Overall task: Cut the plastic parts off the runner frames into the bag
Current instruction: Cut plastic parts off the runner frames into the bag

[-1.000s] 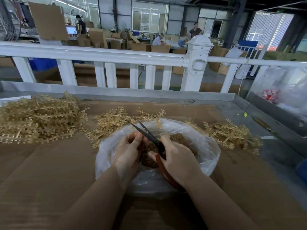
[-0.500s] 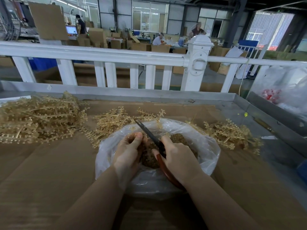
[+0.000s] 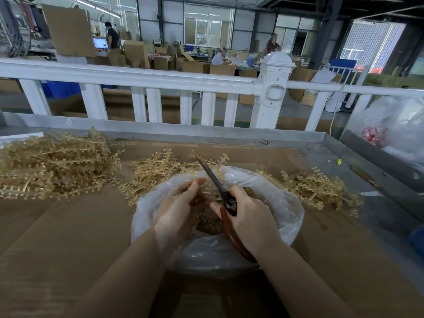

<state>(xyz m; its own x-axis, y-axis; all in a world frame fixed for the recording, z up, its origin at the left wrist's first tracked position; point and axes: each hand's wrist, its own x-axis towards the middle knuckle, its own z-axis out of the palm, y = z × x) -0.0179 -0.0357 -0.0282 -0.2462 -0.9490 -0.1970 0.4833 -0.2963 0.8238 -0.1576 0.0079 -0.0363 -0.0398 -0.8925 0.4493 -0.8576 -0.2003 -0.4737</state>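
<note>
Brown cardboard (image 3: 68, 237) covers the metal-rimmed table; a white railing (image 3: 137, 76) crosses the frame's upper half. At centre, the crinkled clear bag (image 3: 282, 203) holds cut parts. Spiky tan runner frames (image 3: 52, 164) lie left. The right hand (image 3: 250, 216) grips red-handled scissors (image 3: 229, 216); the left hand (image 3: 176, 210) pinches a frame piece.

A white railing (image 3: 142, 76) with a capped post (image 3: 274, 88) is seen beyond the metal-edged table (image 3: 252, 136), which is lined with cardboard (image 3: 57, 237). Stacked cartons (image 3: 135, 53), a lit monitor (image 3: 100, 43) and three workers are noted behind. A clear sack (image 3: 394, 125) is observed at right.
</note>
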